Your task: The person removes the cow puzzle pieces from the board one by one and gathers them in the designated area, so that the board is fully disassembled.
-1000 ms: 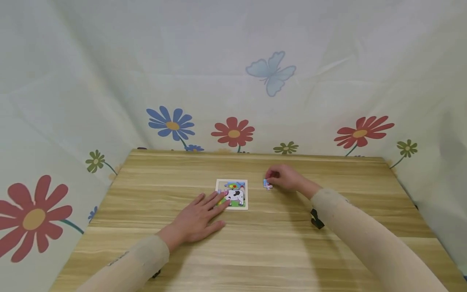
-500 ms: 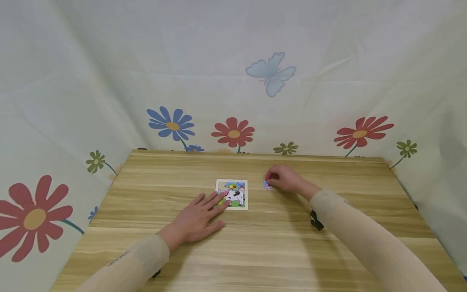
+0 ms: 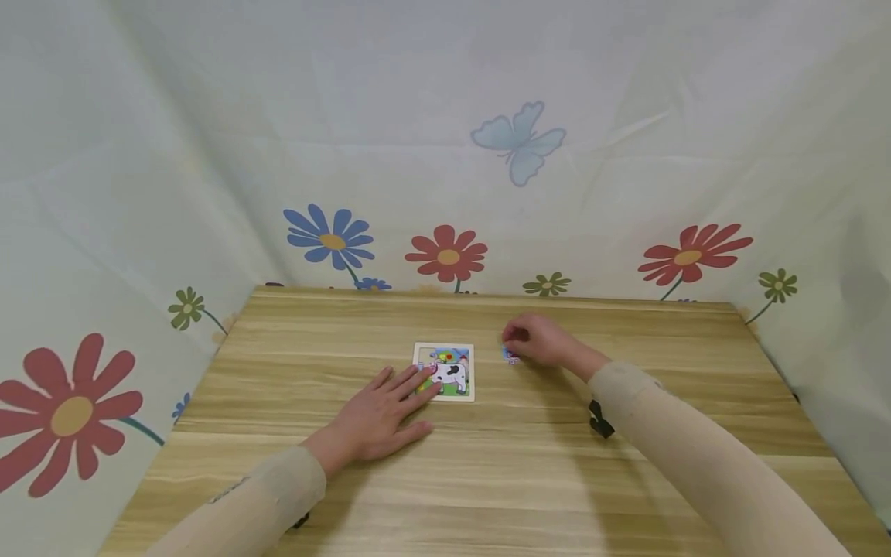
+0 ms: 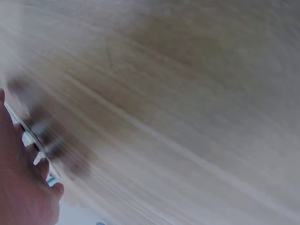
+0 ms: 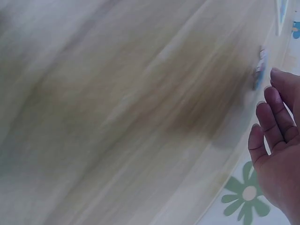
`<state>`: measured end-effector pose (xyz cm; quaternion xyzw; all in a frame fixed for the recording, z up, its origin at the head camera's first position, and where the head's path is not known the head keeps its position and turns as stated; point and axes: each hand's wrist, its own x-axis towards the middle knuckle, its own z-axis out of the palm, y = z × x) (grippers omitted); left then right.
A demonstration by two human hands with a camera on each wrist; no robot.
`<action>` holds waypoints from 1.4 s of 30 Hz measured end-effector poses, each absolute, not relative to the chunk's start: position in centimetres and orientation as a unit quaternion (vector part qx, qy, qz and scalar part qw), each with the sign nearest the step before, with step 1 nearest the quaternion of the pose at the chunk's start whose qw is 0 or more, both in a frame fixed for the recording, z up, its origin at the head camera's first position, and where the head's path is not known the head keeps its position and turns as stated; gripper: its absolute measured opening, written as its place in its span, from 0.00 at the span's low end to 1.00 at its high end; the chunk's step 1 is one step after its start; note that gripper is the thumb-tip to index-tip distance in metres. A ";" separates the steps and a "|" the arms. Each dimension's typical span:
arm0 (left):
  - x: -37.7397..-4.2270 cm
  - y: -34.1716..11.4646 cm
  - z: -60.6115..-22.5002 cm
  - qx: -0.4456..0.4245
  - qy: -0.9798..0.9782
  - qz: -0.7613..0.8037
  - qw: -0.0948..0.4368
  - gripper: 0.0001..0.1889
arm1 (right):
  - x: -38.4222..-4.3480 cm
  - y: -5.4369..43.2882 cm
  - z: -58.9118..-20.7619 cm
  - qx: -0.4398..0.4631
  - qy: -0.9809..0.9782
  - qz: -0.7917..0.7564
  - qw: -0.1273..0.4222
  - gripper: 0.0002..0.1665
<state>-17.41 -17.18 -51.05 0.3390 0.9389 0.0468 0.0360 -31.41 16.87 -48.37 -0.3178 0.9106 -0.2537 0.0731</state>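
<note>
A small square puzzle point(image 3: 454, 374) with a white frame lies on the table, its picture a black-and-white cow on green grass. My left hand point(image 3: 379, 418) rests on its lower left part with fingers spread, hiding that corner. A bare patch shows in the puzzle's upper left. To the right, my right hand point(image 3: 543, 340) pinches a small blue and pink puzzle piece point(image 3: 511, 354) between thumb and forefinger, low at the tabletop. In the right wrist view the puzzle piece point(image 5: 260, 68) appears edge-on beside the fingertips. In the left wrist view the left hand point(image 4: 23, 183) presses the puzzle's edge.
The wooden table point(image 3: 487, 480) reaches back to a pale cloth point(image 3: 390, 93) printed with flowers and a butterfly. More cloth hangs along both sides. A black strap end point(image 3: 601, 419) hangs below the right sleeve.
The puzzle piece beside the right hand has turned slightly and is more covered by the fingers. The left hand has stayed on the puzzle.
</note>
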 end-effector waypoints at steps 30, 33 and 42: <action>-18.6 -14.1 -51.1 0.356 0.932 0.044 0.057 0.41 | -30.7 7.5 -47.6 -0.371 0.893 -0.228 0.116 0.11; -18.6 -14.0 -51.3 0.357 0.931 0.046 0.056 0.41 | -30.6 7.4 -47.8 -0.369 0.894 -0.224 0.119 0.11; -18.6 -14.1 -51.4 0.362 0.930 0.046 0.052 0.41 | -30.8 6.9 -48.0 -0.379 0.893 -0.216 0.109 0.11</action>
